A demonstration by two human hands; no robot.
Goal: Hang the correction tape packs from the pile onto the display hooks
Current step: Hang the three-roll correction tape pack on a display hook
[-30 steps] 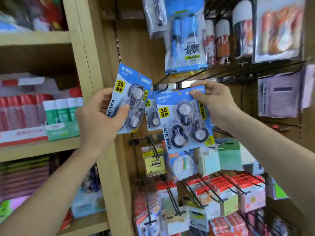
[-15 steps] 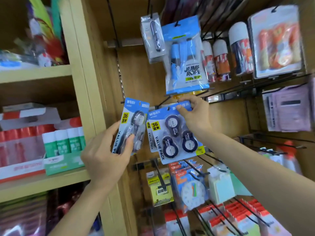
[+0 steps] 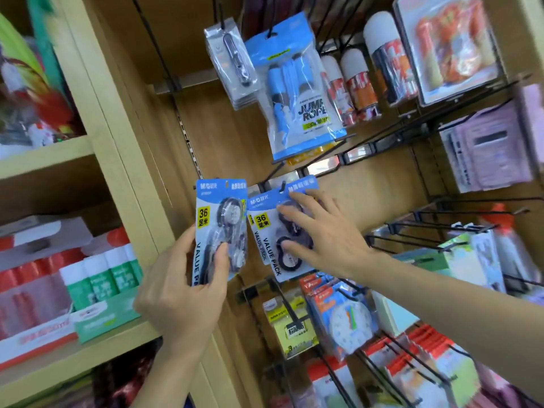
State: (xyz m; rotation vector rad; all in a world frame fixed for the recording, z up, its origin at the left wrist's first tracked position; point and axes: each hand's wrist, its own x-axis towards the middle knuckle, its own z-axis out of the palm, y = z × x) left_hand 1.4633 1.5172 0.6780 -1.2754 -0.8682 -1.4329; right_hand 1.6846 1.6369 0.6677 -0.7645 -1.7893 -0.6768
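My left hand [image 3: 185, 293] grips a blue correction tape value pack [image 3: 219, 228] by its lower half and holds it upright in front of the wooden back panel. To its right, a second blue correction tape pack [image 3: 269, 231] hangs on a black display hook [image 3: 282, 185], with another pack partly visible behind it. My right hand [image 3: 321, 237] lies on the hanging pack with straight, spread fingers that press on its blisters.
A jump rope pack [image 3: 297, 92] and a grey pack [image 3: 232, 63] hang above. Cans [image 3: 357, 83] stand on wire racks to the right. Clock toys [image 3: 344, 316] and sticky notes [image 3: 294, 328] hang below. Glue sticks [image 3: 100, 278] stand on the left shelf.
My right hand let go of the pack's top edge and now lies flat on its front, the pack hanging on the hook. My left hand raised its pack upright beside it.
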